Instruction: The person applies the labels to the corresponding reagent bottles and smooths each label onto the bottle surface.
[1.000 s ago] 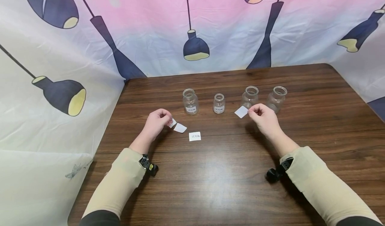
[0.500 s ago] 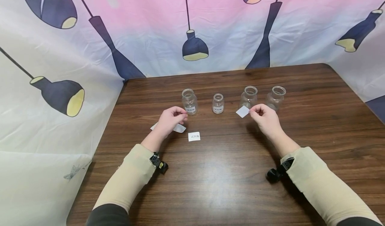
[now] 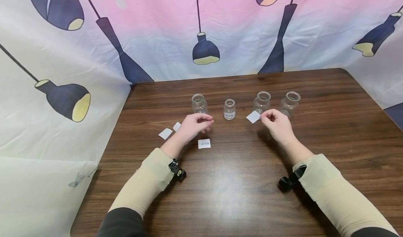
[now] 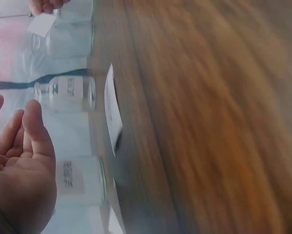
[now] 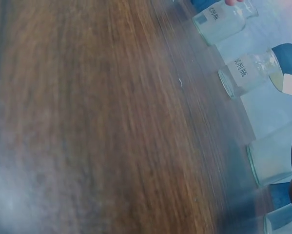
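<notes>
My right hand [image 3: 278,126] pinches a small white paper label [image 3: 253,117] by its corner, in front of the third glass jar [image 3: 262,100]. My left hand [image 3: 194,125] hovers with loosely bent fingers and holds nothing; in the left wrist view its thumb and fingertips are apart. Behind it stands a glass jar [image 3: 199,103], its label mostly covered in the head view but visible in the left wrist view. A smaller labelled jar [image 3: 229,110] stands between the hands. Just below the left hand, a label with printed characters [image 3: 204,144] lies on the table.
Two white paper pieces [image 3: 165,133] lie left of the left forearm, and another is mostly hidden under that hand. A fourth jar [image 3: 291,102], with no label showing, stands behind the right hand. A patterned cloth [image 3: 173,27] hangs along the table's back edge.
The left hand has let go of a white piece at the left and moved rightward, passing in front of the left jar. The right hand keeps its label in nearly the same spot.
</notes>
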A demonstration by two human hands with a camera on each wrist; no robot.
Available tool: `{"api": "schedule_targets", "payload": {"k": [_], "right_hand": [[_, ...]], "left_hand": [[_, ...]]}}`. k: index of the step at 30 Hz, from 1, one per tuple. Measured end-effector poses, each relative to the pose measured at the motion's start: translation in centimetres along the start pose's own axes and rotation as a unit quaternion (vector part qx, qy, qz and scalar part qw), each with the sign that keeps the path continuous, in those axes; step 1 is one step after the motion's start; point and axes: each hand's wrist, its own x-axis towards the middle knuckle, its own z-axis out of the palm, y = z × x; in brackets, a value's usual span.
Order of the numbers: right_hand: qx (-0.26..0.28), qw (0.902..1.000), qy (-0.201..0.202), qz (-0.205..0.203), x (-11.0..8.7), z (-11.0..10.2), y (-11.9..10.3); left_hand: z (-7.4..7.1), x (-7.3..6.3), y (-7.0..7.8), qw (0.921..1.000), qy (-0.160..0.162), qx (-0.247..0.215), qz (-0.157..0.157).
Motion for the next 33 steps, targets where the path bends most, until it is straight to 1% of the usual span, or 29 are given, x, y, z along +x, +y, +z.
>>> {"api": "schedule_targets", "payload": {"k": [3,7,13,17,22,24,27,33], "right_hand": [[0.004,1.0000,-0.002,-0.003,0.0,0.1,0.0],[0.014,0.9999,-0.008,-0.002,0.1,0.2,0.0],[0.018,0.9998,-0.005,-0.004,0.1,0.2,-0.1],[0.021,0.9997,-0.007,-0.005,0.1,0.5,0.0],[0.046,0.9988,-0.018,-0.004,0.0,0.9,-0.3],[0.063,0.9977,-0.025,0.000,0.0,1.0,-0.4],[0.085,0.9957,-0.036,0.008,-0.1,1.2,-0.6],[0.110,0.9922,-0.057,0.015,-0.3,1.2,-0.7]], "left_hand": [[0.6,0.5,0.3,0.9999,-0.015,0.003,-0.001],[1.4,1.0,0.6,0.9997,-0.025,0.004,0.000],[2.6,1.6,1.4,0.9990,-0.044,0.002,0.011],[3.7,1.9,2.1,0.9975,-0.068,0.002,0.020],[5.2,2.4,2.8,0.9947,-0.097,0.002,0.034],[5.9,2.6,2.9,0.9940,-0.103,0.001,0.038],[6.6,2.9,2.9,0.9931,-0.112,-0.005,0.033],[7.2,3.1,2.9,0.9933,-0.112,-0.016,0.024]]}}
